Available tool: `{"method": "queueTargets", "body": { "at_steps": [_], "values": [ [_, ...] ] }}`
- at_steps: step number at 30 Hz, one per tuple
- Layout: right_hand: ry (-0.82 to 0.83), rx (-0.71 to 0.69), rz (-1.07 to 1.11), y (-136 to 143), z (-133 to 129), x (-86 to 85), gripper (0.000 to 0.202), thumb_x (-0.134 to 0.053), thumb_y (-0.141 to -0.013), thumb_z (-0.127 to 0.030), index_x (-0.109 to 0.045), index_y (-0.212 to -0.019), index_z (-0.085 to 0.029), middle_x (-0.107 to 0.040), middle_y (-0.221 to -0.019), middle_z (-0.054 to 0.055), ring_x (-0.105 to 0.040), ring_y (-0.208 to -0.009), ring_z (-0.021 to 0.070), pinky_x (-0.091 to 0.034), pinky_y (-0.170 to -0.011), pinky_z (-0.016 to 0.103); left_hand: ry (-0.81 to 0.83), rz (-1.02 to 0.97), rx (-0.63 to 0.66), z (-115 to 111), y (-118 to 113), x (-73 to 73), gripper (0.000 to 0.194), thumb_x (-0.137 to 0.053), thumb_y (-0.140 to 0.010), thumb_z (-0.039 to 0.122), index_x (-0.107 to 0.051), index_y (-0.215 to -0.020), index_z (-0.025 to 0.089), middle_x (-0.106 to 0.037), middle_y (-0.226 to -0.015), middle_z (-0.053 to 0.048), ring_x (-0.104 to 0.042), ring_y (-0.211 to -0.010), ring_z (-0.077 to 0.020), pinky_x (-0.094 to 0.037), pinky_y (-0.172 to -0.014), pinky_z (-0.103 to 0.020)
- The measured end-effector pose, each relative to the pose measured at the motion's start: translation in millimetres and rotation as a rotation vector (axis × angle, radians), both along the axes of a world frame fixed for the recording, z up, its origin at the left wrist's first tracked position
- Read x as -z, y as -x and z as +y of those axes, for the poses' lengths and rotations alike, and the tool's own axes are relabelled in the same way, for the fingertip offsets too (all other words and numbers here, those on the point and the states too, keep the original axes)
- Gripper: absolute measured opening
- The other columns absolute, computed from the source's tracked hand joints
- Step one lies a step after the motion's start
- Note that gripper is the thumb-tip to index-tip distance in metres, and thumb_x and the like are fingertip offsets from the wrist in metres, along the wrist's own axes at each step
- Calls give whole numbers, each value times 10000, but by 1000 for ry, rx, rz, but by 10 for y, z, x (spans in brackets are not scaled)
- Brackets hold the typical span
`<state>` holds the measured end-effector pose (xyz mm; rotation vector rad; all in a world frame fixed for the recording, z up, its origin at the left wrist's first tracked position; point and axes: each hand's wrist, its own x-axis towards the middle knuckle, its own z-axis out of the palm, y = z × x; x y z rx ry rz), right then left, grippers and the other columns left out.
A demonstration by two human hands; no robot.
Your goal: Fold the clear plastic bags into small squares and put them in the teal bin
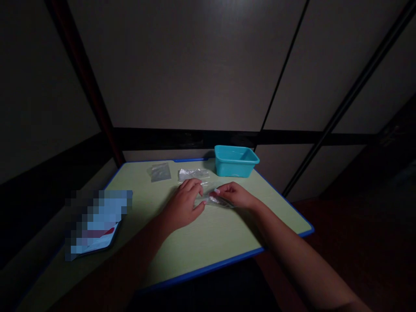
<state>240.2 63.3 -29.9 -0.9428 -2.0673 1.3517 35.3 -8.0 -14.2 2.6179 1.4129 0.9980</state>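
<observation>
A clear plastic bag lies near the middle of the table, between and below my hands. My right hand is closed, its thumb and fingers pinching something small and whitish at the bag's upper side; what it is cannot be made out. My left hand has its fingers apart, the fingertips near the left end of the bag. Just beyond my left hand lies a crinkled clear packet. Farther left is a flat greyish plastic bag.
A turquoise basket stands at the table's back right. On the left lies a device with a lit, pixelated screen. The pale table has a blue edge, and dark-lined cabinet panels rise behind it.
</observation>
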Motion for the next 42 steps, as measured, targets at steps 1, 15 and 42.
{"method": "queueTargets", "body": {
  "at_steps": [1,15,42],
  "values": [
    [-5,-23,-2,5,-1,5,559,-548,-712,-606,-669,-787,-66,-436,-502,-38,-296,-454,54,-235,-437,200,21,55,0,-1,1,10,159,-553,-730,219,-511,-883,208,-482,-1166,-81,-406,-1131,-251,-347,-955,-383],
    [-36,-72,14,20,-19,-25,490,-559,-715,-574,-613,-728,-87,-425,-544,-40,-298,-492,57,-238,-466,208,95,305,45,36,34,61,518,-595,-768,193,-452,-1238,355,-415,-1291,-28,-372,-1185,-230,-313,-971,-371],
    [-593,175,-628,18,66,112,519,-323,-891,-342,-228,-1394,-260,-243,-1454,70,-215,-1327,229,-102,-989,636,250,282,-173,113,-57,325,656,-432,-818,539,-319,-1361,190,-227,-1460,-108,-155,-1347,-257,-171,-1054,-493]
  ]
}}
